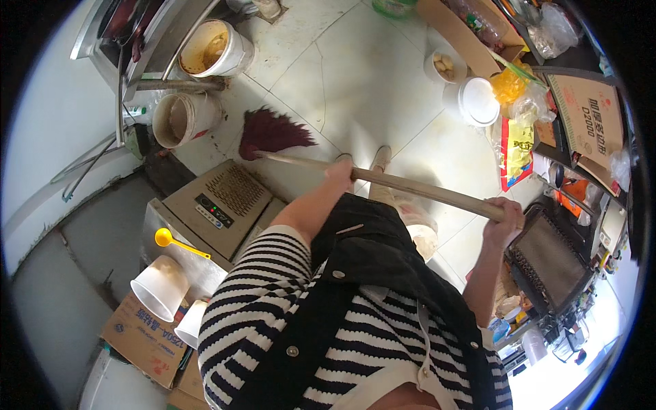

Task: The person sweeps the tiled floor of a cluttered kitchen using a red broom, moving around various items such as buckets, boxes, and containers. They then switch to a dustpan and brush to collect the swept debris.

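A broom with a pale wooden handle (pixel 417 187) crosses in front of my body. My left hand (pixel 340 173) grips the handle partway along. Around its upper end, at the right, my right hand (pixel 504 223) is closed. The dark red bristle head (pixel 271 129) rests on the tiled floor (pixel 369 77) ahead and to the left, its tips fanned to the right. Just behind my left hand are my shoes, partly hidden by the handle and my hand.
Two dirty white buckets (pixel 218 48) stand by a metal frame at left. Nearer is a beige vented appliance (pixel 225 205), with a yellow scoop (pixel 182 243) on a metal surface. At right, a white lidded tub (pixel 479 101) stands beside shelves holding cardboard boxes (pixel 587 118).
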Tool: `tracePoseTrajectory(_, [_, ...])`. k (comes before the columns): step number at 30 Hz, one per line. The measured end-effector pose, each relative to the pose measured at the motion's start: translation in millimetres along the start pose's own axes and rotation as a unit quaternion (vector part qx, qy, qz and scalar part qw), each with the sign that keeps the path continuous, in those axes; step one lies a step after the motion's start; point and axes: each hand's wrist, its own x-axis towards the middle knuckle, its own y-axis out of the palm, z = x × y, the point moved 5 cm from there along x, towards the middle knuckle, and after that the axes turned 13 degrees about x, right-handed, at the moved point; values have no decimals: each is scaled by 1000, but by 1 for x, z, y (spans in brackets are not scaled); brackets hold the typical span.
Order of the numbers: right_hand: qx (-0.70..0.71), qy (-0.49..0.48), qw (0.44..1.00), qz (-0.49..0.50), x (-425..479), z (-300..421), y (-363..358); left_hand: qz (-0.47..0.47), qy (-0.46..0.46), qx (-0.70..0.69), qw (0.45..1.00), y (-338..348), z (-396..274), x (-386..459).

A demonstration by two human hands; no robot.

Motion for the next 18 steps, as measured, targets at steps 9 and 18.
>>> tracePoseTrajectory(9, [42,-21,999,-16,4,77,-115,31,161,35,986,38,-68,-66])
tracePoseTrajectory(18, [137,-62,988,47,3,173,-139,142,-204,-392,886,153,-207,-84])
